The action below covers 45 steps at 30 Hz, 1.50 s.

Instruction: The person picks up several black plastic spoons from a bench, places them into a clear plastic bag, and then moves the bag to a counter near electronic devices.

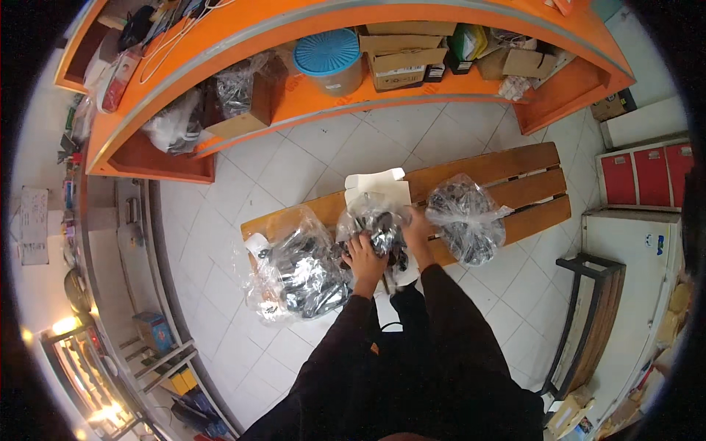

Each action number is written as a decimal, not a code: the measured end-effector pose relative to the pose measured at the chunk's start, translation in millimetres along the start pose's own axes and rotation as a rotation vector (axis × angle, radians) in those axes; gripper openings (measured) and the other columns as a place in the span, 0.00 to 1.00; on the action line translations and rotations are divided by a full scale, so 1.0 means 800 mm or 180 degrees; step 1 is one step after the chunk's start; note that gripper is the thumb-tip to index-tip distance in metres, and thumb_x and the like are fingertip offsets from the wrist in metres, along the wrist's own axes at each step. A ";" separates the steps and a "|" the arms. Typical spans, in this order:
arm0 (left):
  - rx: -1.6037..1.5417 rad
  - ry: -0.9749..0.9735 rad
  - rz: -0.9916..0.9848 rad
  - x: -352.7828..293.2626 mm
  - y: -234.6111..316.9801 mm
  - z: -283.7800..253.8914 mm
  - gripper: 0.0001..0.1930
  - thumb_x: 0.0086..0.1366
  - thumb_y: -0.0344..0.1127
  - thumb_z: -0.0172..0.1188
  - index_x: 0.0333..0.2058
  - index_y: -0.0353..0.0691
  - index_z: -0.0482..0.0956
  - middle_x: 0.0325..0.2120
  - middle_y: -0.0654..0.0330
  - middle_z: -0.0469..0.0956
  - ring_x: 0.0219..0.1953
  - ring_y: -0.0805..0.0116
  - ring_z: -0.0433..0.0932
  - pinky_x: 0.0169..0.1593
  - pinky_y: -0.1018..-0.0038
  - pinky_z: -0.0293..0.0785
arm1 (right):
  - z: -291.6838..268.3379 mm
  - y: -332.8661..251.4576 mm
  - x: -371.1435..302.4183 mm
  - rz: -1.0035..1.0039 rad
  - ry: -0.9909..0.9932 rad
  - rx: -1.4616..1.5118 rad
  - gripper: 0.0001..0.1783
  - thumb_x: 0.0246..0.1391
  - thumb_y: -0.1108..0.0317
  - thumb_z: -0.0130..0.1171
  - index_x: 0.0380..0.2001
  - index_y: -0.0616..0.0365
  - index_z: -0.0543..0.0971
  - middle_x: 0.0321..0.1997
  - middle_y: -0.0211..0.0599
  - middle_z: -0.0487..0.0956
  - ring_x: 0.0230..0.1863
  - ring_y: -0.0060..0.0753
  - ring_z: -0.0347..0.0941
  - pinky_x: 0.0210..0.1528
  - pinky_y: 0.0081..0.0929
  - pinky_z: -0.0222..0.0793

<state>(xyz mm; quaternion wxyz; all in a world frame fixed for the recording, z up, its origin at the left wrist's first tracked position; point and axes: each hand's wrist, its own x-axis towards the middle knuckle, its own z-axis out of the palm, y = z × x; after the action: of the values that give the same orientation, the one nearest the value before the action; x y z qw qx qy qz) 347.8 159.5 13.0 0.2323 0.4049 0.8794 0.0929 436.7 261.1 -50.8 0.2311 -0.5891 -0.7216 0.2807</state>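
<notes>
A clear plastic bag with dark contents (382, 223) sits in front of me, in an opened white cardboard box (377, 181) on a slatted wooden bench. My left hand (364, 257) lies over the bag's near left side, its fingers spread. At the bag's right edge is my right hand (418, 229), its fingers smeared by motion, so its grip is unclear. To the left rests a bigger clear bag of black items (309, 268). On the right stands a clear bag of dark items (465, 220), gathered across its middle. What exactly the bags contain cannot be made out.
The wooden bench (526, 162) runs across the tiled floor (287, 163). Beyond it stands an orange shelf unit (397, 101) with a blue-lidded tub (328, 60) and cardboard boxes (403, 62). A dark-framed bench (588, 316) is at the right.
</notes>
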 end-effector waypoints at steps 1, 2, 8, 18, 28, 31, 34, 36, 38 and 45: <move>0.0209 -0.0136 0.0214 -0.005 -0.009 -0.002 0.35 0.38 0.44 0.62 0.46 0.44 0.56 0.48 0.53 0.54 0.51 0.53 0.52 0.47 0.47 0.48 | -0.002 -0.007 0.016 -0.0007 -0.0007 0.0039 0.08 0.38 0.77 0.52 0.27 0.60 0.70 0.27 0.42 0.72 0.30 0.40 0.68 0.32 0.23 0.63; 0.0476 -0.0265 0.0416 -0.010 -0.021 -0.003 0.34 0.40 0.41 0.60 0.48 0.49 0.55 0.51 0.53 0.52 0.52 0.51 0.51 0.48 0.48 0.50 | -0.013 -0.022 0.031 0.0073 0.0077 0.0691 0.07 0.39 0.75 0.52 0.26 0.60 0.70 0.26 0.42 0.72 0.28 0.39 0.68 0.30 0.23 0.63; 0.0342 -0.0201 0.0159 0.013 -0.039 -0.002 0.32 0.42 0.45 0.57 0.48 0.51 0.57 0.42 0.49 0.63 0.42 0.49 0.63 0.41 0.58 0.62 | -0.096 -0.103 -0.005 -0.0467 -0.1314 0.1671 0.09 0.38 0.75 0.54 0.28 0.61 0.70 0.23 0.31 0.69 0.23 0.26 0.65 0.25 0.18 0.61; -0.1935 -0.0136 0.0497 0.060 0.015 0.015 0.31 0.42 0.37 0.58 0.45 0.33 0.57 0.36 0.44 0.66 0.38 0.45 0.65 0.41 0.64 0.63 | -0.009 0.071 -0.185 0.0465 -0.0703 0.1971 0.24 0.37 0.80 0.53 0.41 0.59 0.60 0.23 0.30 0.68 0.23 0.24 0.66 0.23 0.22 0.64; -0.0971 0.0700 -0.0658 0.078 -0.039 0.089 0.43 0.37 0.45 0.61 0.50 0.32 0.51 0.50 0.40 0.48 0.51 0.37 0.48 0.52 0.56 0.46 | -0.137 -0.062 -0.166 0.2088 -0.1394 0.2826 0.28 0.43 0.70 0.54 0.47 0.55 0.55 0.31 0.31 0.62 0.26 0.23 0.65 0.22 0.15 0.60; -0.1060 0.0091 -0.0434 0.032 0.009 0.069 0.37 0.41 0.44 0.60 0.48 0.33 0.56 0.49 0.40 0.51 0.51 0.44 0.50 0.54 0.61 0.46 | -0.130 -0.039 -0.165 0.1730 -0.0759 0.2174 0.41 0.37 0.68 0.60 0.51 0.57 0.47 0.47 0.43 0.53 0.47 0.39 0.59 0.43 0.30 0.59; -0.1713 0.0903 0.0040 -0.041 -0.024 0.017 0.23 0.48 0.38 0.55 0.42 0.34 0.66 0.44 0.46 0.62 0.49 0.56 0.60 0.52 0.64 0.52 | -0.131 -0.096 -0.167 -0.0205 0.0228 -0.0198 0.43 0.33 0.63 0.61 0.50 0.62 0.48 0.52 0.50 0.48 0.56 0.47 0.38 0.55 0.40 0.34; -0.2426 0.0096 0.0325 -0.069 -0.056 -0.039 0.20 0.50 0.35 0.54 0.42 0.34 0.65 0.41 0.48 0.66 0.47 0.60 0.63 0.49 0.65 0.58 | -0.136 -0.133 -0.164 -0.0766 0.0216 -0.0277 0.40 0.34 0.63 0.59 0.48 0.61 0.50 0.52 0.49 0.47 0.55 0.47 0.40 0.54 0.40 0.36; -0.3034 -0.0944 0.0293 -0.078 -0.128 -0.086 0.18 0.51 0.30 0.51 0.43 0.35 0.64 0.39 0.50 0.68 0.45 0.63 0.66 0.45 0.69 0.62 | -0.129 -0.168 -0.164 -0.1408 0.0242 -0.0183 0.27 0.37 0.63 0.55 0.41 0.61 0.58 0.50 0.49 0.52 0.52 0.48 0.46 0.51 0.42 0.42; -0.0494 0.0688 -0.0142 0.065 -0.393 -0.171 0.12 0.48 0.29 0.48 0.34 0.39 0.70 0.29 0.52 0.72 0.32 0.54 0.71 0.32 0.67 0.67 | 0.017 -0.325 -0.134 -0.2238 -0.1758 0.1742 0.13 0.37 0.81 0.46 0.32 0.63 0.70 0.32 0.46 0.69 0.36 0.43 0.65 0.39 0.33 0.60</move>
<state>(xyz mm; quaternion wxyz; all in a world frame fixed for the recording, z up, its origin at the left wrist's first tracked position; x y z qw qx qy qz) 41.9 -3.9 4.8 0.1689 0.3537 0.8983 0.1985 261.8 115.8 115.4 0.2579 -0.1333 -0.8101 0.5093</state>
